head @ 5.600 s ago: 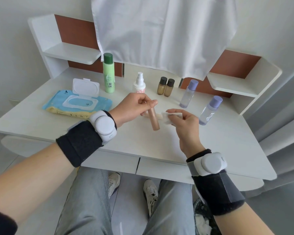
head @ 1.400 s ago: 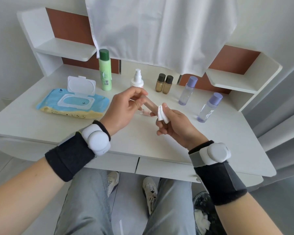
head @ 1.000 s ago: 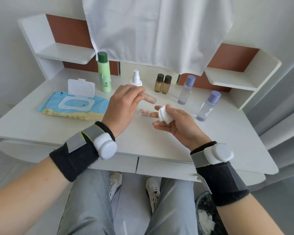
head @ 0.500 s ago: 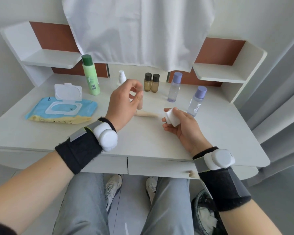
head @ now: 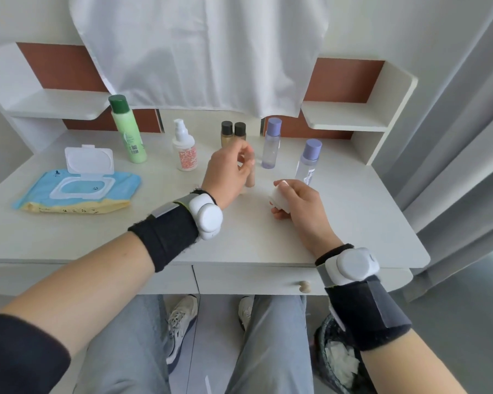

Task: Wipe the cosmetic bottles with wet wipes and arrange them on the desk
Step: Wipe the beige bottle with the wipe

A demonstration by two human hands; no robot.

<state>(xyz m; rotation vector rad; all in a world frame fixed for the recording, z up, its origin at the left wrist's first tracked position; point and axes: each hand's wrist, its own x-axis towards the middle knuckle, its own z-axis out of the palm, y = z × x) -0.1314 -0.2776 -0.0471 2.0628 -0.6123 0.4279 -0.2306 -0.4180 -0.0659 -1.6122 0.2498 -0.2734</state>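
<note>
My left hand (head: 228,173) pinches the top of a beige cosmetic tube (head: 250,182), which stands upright on the white desk (head: 239,237) in front of the bottle row. My right hand (head: 298,204) hovers just right of it and holds a folded white wet wipe (head: 278,199), apart from the tube. Along the back stand a green bottle (head: 128,129), a white pump bottle (head: 184,150), two small amber bottles (head: 233,132) and two clear purple-capped bottles (head: 271,143) (head: 309,160).
An open blue wet-wipe pack (head: 77,186) lies at the desk's left. White side shelves (head: 345,120) flank the back, and a white cloth (head: 199,52) hangs above. A bin with used wipes (head: 336,362) sits on the floor at the right.
My left hand has turned the beige tube from tilted in the air to upright on the desk. My right hand with the wipe drew back from the tube.
</note>
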